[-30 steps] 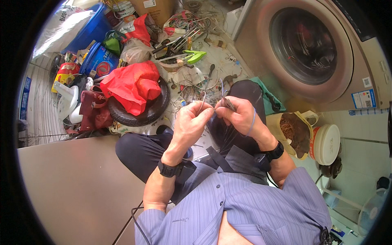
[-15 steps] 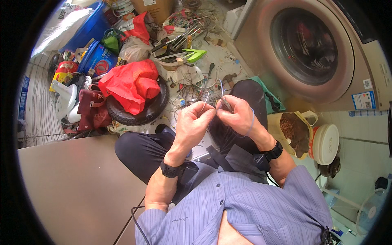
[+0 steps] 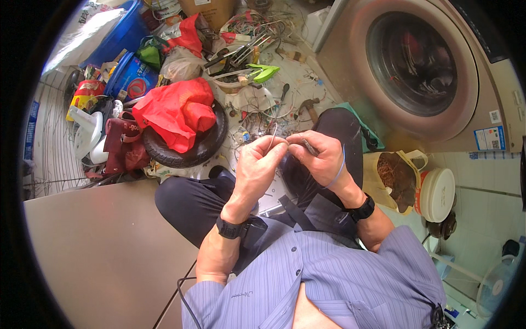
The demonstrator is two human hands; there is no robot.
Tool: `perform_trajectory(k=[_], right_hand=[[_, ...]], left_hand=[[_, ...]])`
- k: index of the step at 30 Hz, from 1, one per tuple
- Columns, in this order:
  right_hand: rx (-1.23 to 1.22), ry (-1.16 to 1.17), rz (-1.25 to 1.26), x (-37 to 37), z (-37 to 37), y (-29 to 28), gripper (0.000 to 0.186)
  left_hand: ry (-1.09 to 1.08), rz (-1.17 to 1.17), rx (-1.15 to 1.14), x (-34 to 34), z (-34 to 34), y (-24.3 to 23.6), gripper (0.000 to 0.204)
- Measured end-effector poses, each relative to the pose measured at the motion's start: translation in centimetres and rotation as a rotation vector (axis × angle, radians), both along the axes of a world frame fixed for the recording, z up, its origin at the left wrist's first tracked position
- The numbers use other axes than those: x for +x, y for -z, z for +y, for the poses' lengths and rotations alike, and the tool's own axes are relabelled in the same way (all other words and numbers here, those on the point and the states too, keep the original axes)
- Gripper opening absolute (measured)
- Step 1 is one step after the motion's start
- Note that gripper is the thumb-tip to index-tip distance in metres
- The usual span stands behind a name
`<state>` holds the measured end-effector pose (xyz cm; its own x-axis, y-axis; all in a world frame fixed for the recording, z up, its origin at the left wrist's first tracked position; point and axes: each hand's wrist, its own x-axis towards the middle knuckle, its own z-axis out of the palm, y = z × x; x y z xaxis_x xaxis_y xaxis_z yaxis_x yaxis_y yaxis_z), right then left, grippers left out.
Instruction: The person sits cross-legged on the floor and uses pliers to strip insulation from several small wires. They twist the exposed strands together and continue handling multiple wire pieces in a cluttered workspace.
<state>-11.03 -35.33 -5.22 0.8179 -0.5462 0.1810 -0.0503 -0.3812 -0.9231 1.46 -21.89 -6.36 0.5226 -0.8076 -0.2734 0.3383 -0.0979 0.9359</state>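
Over my lap, my left hand [image 3: 256,165] is closed in a pinch on a thin pale wire [image 3: 273,131], whose bent end sticks up above the fingers. Close against it, fingertips almost meeting, my right hand [image 3: 322,156] is closed around a small grey metal piece [image 3: 310,147]; its kind cannot be made out. A thin blue wire [image 3: 341,167] curves along the outer side of my right hand toward the wrist. What lies between the two sets of fingertips is hidden. Beyond the hands, a hammer [image 3: 309,108] and loose wires lie on the floor.
At left, a red bag [image 3: 178,112] rests on a black tyre [image 3: 212,143]. Blue tubs and a green-handled tool [image 3: 264,73] crowd the floor behind. A washing machine [image 3: 350,77] stands at right, with a yellow bag [image 3: 378,189] and a white-lidded bucket [image 3: 438,189] nearer me.
My right hand has turned slightly, and its fingers lie flatter over the metal piece. The bluish wire end that stood up above it no longer shows. My left hand keeps its pinch.
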Motion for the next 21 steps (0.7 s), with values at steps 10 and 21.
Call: perform_trajectory(k=[10,21], right_hand=[[0.434,-0.015,0.08,0.0,-0.3,0.2,0.016],[0.227,0.286,0.044,-0.1,-2.0,-0.3,0.013]], left_hand=[[0.006,0.042,-0.055,0.1,-0.1,0.2,0.016],[-0.048,0.214,-0.107,0.7,0.4,0.7,0.011]])
